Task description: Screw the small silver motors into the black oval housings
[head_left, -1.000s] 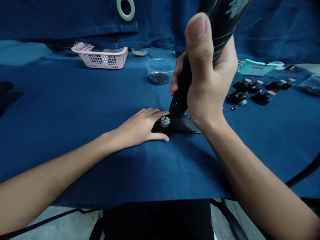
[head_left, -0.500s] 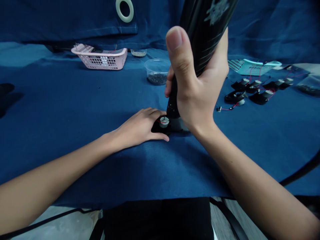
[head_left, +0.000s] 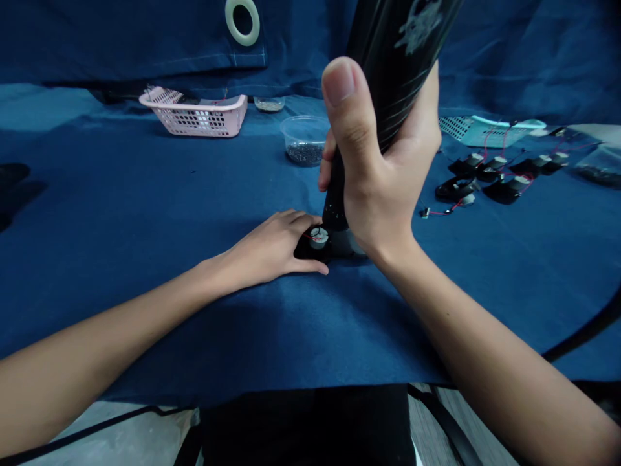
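My left hand [head_left: 272,249] grips a small black part [head_left: 303,248] between thumb and fingers, low on the blue cloth. On that part stands a round silver-white motor [head_left: 319,237] with a thin red wire. My right hand [head_left: 383,149] is wrapped round a thick black electric screwdriver [head_left: 400,71], its thumb raised along the body. The tool leans, with its narrow lower end just right of the motor. A greyish section [head_left: 343,243] shows beneath that end, partly covered by my right hand. The tool's tip is hidden.
A pink basket [head_left: 206,123] and a clear tub [head_left: 303,139] of small dark pieces stand at the back. On the right lie several black parts with motors and red wires [head_left: 504,189], near a turquoise basket [head_left: 499,133] and a clear bag [head_left: 601,165]. A blue curtain [head_left: 121,39] hangs behind.
Almost nothing differs. My right hand and the screwdriver have shifted very slightly down and left in view; my left hand stays on the black part.
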### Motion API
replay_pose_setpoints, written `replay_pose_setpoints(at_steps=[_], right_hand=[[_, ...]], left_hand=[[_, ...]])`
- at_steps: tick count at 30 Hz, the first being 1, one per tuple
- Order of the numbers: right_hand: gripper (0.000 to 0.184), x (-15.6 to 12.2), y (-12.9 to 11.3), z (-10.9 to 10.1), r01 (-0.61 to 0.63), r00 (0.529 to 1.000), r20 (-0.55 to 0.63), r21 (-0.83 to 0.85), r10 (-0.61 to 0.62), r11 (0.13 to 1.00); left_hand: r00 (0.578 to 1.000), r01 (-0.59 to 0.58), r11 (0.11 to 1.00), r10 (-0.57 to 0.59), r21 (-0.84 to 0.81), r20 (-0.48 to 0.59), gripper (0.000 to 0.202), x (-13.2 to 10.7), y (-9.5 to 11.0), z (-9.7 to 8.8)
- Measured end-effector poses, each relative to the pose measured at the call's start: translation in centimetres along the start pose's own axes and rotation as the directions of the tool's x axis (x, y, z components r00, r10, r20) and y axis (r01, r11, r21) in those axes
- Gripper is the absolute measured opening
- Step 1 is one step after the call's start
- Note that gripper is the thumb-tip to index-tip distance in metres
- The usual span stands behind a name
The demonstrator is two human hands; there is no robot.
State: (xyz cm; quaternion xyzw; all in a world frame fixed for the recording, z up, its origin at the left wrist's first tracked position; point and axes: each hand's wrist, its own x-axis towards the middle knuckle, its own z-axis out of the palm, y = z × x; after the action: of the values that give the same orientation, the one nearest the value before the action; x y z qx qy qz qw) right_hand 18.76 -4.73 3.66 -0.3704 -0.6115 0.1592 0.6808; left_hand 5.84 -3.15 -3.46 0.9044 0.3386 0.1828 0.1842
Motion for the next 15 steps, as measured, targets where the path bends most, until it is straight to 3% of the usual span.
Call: replay_pose_setpoints(at_steps=[1, 7, 11, 13, 15], right_hand=[[0.024, 0.0, 0.0, 0.1, 0.019, 0.998, -0.053, 0.029, -0.017, 0.999], [0.024, -0.2, -0.2, 0.4, -0.011, 0.999, -0.034, 0.009, 0.011, 1.000], [0.022, -0.1, -0.2, 0.2, -0.051, 0.998, -0.046, 0.017, 0.052, 0.999], [0.024, 0.1, 0.1, -0.1, -0.044, 0.998, -0.045, 0.028, 0.046, 0.999], [0.027, 0.2, 0.4, -0.3, -0.055, 0.997, 0.063, 0.033, 0.053, 0.998]], left_hand=[[1.000, 0.001, 1.000, -0.001, -0.007, 0.003, 0.076, 0.0, 0.0, -0.1], [0.992, 0.052, 0.999, -0.052, -0.001, 0.115, 0.071, 0.1, 1.3, -1.4], [0.994, 0.058, 0.998, -0.057, -0.011, 0.091, 0.064, 1.2, 2.6, -2.4], [0.988, 0.076, 0.997, -0.071, -0.032, 0.134, 0.057, 1.8, 2.7, -2.8], [0.978, 0.112, 0.989, -0.093, -0.095, 0.184, 0.052, 2.2, 2.5, -2.9]])
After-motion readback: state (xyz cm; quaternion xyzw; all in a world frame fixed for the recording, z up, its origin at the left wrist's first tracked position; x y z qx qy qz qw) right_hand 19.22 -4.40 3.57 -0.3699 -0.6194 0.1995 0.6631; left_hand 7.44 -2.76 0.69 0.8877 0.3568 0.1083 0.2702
